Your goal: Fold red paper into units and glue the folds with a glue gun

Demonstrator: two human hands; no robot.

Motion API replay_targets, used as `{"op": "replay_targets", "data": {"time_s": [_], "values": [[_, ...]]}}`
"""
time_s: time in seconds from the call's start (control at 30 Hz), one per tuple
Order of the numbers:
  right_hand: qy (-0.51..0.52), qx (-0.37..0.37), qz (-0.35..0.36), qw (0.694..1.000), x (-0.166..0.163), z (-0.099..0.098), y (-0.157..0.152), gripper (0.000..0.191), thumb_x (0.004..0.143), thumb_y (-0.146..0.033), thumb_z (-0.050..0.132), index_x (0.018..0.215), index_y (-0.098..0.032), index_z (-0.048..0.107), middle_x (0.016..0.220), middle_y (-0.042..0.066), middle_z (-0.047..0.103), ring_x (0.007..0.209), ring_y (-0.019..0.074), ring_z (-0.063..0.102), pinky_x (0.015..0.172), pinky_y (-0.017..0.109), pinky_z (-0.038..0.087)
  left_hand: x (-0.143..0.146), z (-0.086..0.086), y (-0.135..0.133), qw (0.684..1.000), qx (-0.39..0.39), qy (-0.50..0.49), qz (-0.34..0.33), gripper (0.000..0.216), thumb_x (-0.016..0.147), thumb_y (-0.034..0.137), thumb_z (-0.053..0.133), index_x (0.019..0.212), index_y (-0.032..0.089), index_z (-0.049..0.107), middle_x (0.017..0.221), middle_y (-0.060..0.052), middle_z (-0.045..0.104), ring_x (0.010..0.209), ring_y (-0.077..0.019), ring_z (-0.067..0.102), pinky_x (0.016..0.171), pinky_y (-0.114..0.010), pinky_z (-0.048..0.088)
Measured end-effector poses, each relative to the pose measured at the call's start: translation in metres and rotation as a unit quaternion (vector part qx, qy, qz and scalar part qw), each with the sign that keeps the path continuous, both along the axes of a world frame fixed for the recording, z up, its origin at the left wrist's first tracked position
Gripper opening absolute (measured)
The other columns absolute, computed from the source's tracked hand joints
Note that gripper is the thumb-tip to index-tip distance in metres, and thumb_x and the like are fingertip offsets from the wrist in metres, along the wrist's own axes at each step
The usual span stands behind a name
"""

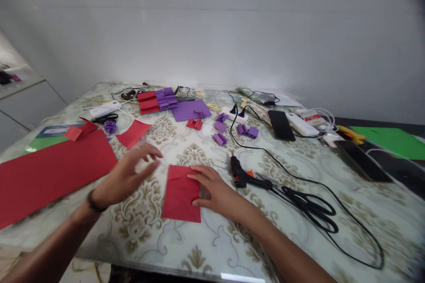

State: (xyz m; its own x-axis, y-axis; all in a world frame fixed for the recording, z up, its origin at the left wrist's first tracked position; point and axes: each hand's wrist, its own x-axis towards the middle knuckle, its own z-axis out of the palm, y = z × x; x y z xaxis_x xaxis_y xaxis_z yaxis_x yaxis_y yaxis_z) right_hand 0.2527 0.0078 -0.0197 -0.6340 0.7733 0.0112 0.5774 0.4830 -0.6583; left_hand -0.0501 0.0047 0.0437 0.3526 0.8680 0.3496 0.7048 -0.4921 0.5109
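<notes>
A creased red sheet of paper lies flat on the patterned table in front of me. My right hand rests over its right edge, fingers spread and touching the paper. To the left of the sheet, my left hand hovers in the air with its fingers apart, slightly blurred and holding nothing. Beneath and beyond the left hand stretches a large red sheet. A smaller red piece sits just behind that hand. Right of my right hand lies a black glue gun, with black-handled scissors beside it.
Folded purple pieces and a red folded piece sit mid-table. Behind are red and purple pleated stacks and a white power strip. A phone lies to the right. The glue gun's cord loops across the right side.
</notes>
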Motion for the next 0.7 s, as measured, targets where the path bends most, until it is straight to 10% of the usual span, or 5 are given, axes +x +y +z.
{"op": "replay_targets", "data": {"time_s": [0.27,0.7], "values": [[0.011,-0.005,-0.010,1.000,-0.001,0.001,0.002,0.070,0.081,-0.033,0.089,0.145,-0.028,0.061,0.159,0.013,0.049,0.150,0.0340,0.040,0.126,0.055,0.034,0.036,-0.065,0.017,0.982,-0.058,0.140,-0.111,0.071,0.093,0.037,0.076,0.155,0.022,0.046,0.150,-0.017,0.057,0.141,-0.0375,0.050,0.115,-0.060,0.044],[0.063,0.022,-0.052,0.996,0.001,0.000,0.000,0.061,0.090,-0.028,0.078,0.146,-0.033,0.057,0.152,0.012,0.050,0.145,0.0329,0.046,0.121,0.057,0.042,0.032,-0.059,0.006,0.984,-0.095,0.080,-0.127,0.070,0.087,0.023,0.076,0.151,0.027,0.048,0.144,-0.014,0.055,0.135,-0.0345,0.053,0.114,-0.056,0.047]]}}
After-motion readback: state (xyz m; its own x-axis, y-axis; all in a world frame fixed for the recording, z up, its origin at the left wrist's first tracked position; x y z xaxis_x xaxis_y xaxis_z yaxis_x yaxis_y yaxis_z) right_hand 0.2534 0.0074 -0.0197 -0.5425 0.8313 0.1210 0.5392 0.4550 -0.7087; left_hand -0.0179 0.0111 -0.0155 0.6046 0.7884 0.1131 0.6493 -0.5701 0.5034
